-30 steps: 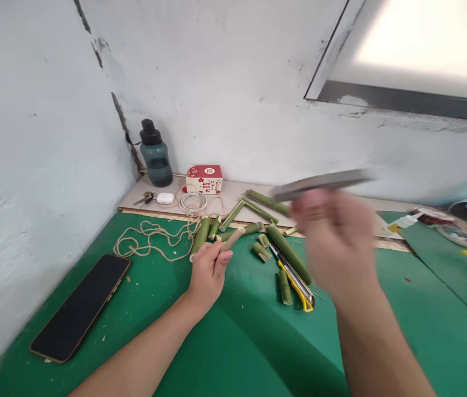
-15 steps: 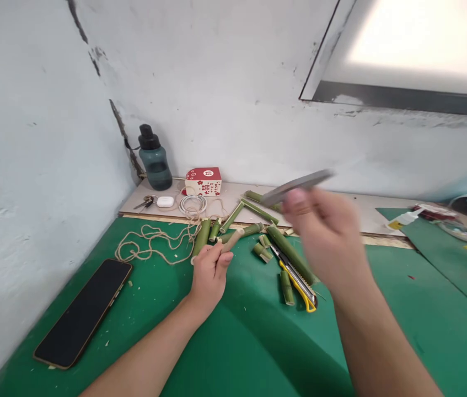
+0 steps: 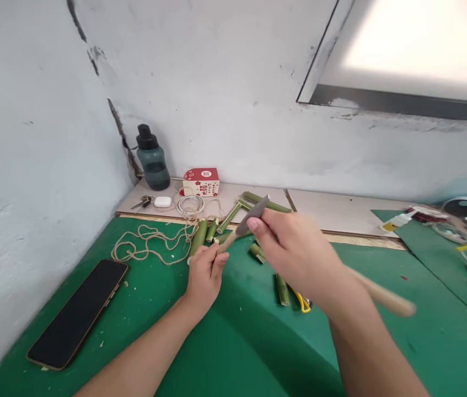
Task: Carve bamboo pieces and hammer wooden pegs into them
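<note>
Left hand (image 3: pixel 204 273): closed round bamboo stick (image 3: pixel 227 241).
Right hand (image 3: pixel 299 256): gripping knife (image 3: pixel 253 215), blade at stick's tip.
Progress: I judge tip shaved; green pieces (image 3: pixel 200 236) uncut, far edge of table (image 3: pixel 233 342).

Red-and-white box (image 3: pixel 201 182): a round white seal with a red mark sits on the red lid among pale blossom shapes; rows of dark characters are printed on the white front; all of it is too small to read
Red-and-white packet (image 3: pixel 425 214): its print is blurred and cannot be read
White bottle with yellow label (image 3: pixel 396 221): the label shows only as a yellow patch, and no letters can be told
Readable words, brands or numbers: none can be made out in this view
</note>
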Available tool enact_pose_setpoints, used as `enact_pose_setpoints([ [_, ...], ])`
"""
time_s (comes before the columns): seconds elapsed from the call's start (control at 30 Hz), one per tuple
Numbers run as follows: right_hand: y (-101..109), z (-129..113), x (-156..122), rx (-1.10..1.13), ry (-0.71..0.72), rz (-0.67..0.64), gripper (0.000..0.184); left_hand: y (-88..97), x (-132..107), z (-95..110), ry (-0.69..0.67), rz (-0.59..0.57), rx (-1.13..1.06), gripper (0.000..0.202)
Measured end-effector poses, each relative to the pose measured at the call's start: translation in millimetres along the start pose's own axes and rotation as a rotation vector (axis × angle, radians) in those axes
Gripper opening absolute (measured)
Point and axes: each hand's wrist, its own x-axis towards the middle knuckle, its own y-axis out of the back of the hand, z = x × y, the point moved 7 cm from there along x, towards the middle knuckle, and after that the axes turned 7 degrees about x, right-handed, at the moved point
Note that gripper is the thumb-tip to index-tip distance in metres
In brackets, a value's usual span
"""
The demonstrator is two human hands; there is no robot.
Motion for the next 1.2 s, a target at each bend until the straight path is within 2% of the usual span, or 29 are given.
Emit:
enact_pose_setpoints([
  [0.03,-5,3,0,-0.028,-0.027,-0.067,0.046,0.4,0,0,0.009,0.006,0.001,0.060],
  [0.07,-3,4,0,0.003,-0.032,-0.020,0.045,0.6,0,0,0.010,0.010,0.003,0.060],
  [0.13,16,3,-3,0.172,0.019,0.271,0.046,0.0,0,1,-0.009,0.002,0.002,0.062],
  [0.17,22,2,-5,0.234,0.049,0.373,0.047,-0.8,0,1,-0.020,-0.007,0.001,0.063],
  [0.2,22,2,-6,0.240,0.063,0.385,0.047,-1.5,0,0,-0.022,-0.016,-0.004,0.063],
  [0.23,16,1,-4,0.191,0.056,0.308,0.046,-2.0,-1,-1,-0.011,-0.019,-0.011,0.062],
  [0.3,-4,2,0,0.038,0.011,0.036,0.044,-2.0,-1,-6,0.036,-0.010,-0.032,0.059],
  [0.33,-8,3,1,0.014,0.001,-0.018,0.043,-1.8,-1,-8,0.057,-0.004,-0.042,0.058],
  [0.37,-5,3,1,0.056,0.012,0.033,0.042,-1.6,-1,-9,0.068,0.001,-0.047,0.057],
  [0.47,25,1,-6,0.328,0.122,0.460,0.044,-1.3,-1,-6,0.037,0.000,-0.040,0.059],
  [0.5,27,1,-7,0.342,0.131,0.486,0.044,-1.4,-1,-4,0.020,-0.004,-0.033,0.059],
  [0.53,22,1,-5,0.297,0.108,0.411,0.044,-1.5,-1,-3,0.008,-0.008,-0.027,0.059],
  [0.6,-1,5,2,0.132,-0.001,0.097,0.041,-1.1,-1,-3,0.011,-0.004,-0.020,0.057],
  [0.63,-10,9,3,0.097,-0.049,-0.016,0.039,-0.9,-1,-4,0.020,0.001,-0.017,0.056],
  [0.67,-12,11,4,0.120,-0.072,-0.024,0.039,-0.9,-1,-4,0.025,0.005,-0.013,0.056],
  [0.77,9,11,4,0.341,-0.014,0.291,0.043,-2.1,0,-3,0.008,-0.003,-0.005,0.058],
  [0.8,12,10,4,0.365,0.004,0.327,0.046,-2.6,0,-2,0.000,-0.010,-0.003,0.059],
  [0.83,10,8,5,0.337,0.004,0.277,0.048,-2.9,0,-1,0.002,-0.014,-0.003,0.060],
  [0.93,-10,7,7,0.115,-0.050,-0.052,0.050,-2.6,0,-4,0.047,-0.012,-0.008,0.059],
  [0.97,-10,8,6,0.077,-0.053,-0.064,0.049,-2.4,0,-4,0.056,-0.010,-0.010,0.060],
  [1.0,-4,7,6,0.079,-0.039,0.010,0.049,-2.2,0,-4,0.058,-0.009,-0.009,0.060],
  [1.07,16,5,3,0.143,0.012,0.260,0.050,-2.0,0,-3,0.043,-0.007,-0.002,0.062],
  [1.1,20,4,1,0.149,0.022,0.321,0.050,-1.9,0,-2,0.033,-0.008,0.004,0.063],
  [1.13,19,4,2,0.115,0.012,0.300,0.050,-2.0,0,-1,0.028,-0.012,0.009,0.064],
  [1.2,2,5,5,-0.037,-0.045,0.051,0.046,-2.1,0,-1,0.036,-0.017,0.013,0.063],
])
